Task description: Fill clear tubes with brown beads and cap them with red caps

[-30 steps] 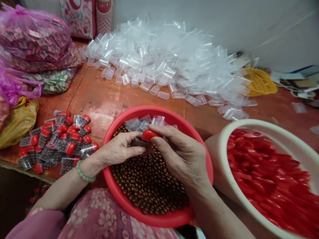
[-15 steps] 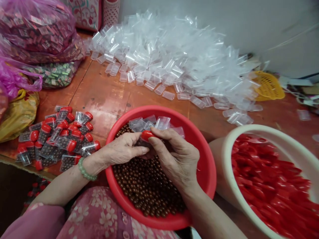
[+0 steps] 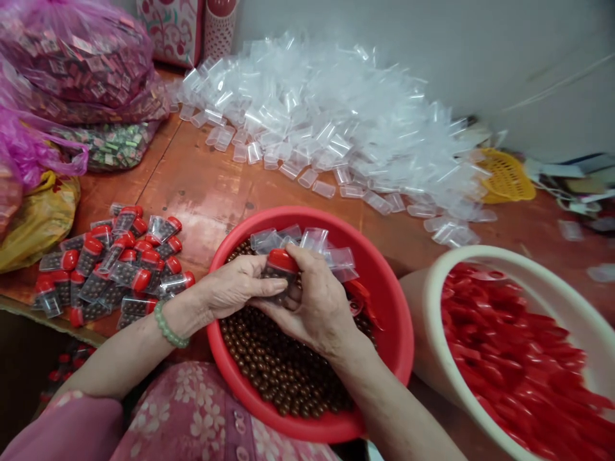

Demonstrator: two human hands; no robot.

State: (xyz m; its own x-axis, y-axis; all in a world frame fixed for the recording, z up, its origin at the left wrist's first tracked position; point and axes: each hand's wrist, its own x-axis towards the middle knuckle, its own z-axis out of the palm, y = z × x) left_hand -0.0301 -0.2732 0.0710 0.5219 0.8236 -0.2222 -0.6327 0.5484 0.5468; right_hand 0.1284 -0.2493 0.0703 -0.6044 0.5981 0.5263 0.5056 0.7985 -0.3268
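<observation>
Above a red basin (image 3: 406, 333), my left hand (image 3: 240, 282) holds a small clear container with a red cap (image 3: 282, 260), thumb across its front. My right hand (image 3: 319, 301) is closed around the other side of the same container, its fingers partly hidden behind it. Dark contents show through the clear wall. Below lie many shiny brown beads or balls (image 3: 288, 371) in the basin. Several empty clear containers (image 3: 314, 239) rest on them near the far rim, and a few red caps (image 3: 365, 301) lie at the right inside.
Filled red-capped containers (image 3: 129, 275) lie heaped at left. A large pile of clear containers (image 3: 327, 109) covers the back of the table. A cream tub (image 3: 435, 307) of red caps (image 3: 509, 365) stands at right. Purple bags (image 3: 86, 64) and a yellow basket (image 3: 507, 176) are farther off.
My right hand has shifted from pinching the red cap to wrapping around the container's side. The container now stands more upright, its cap facing me. Red caps inside the basin have come into view.
</observation>
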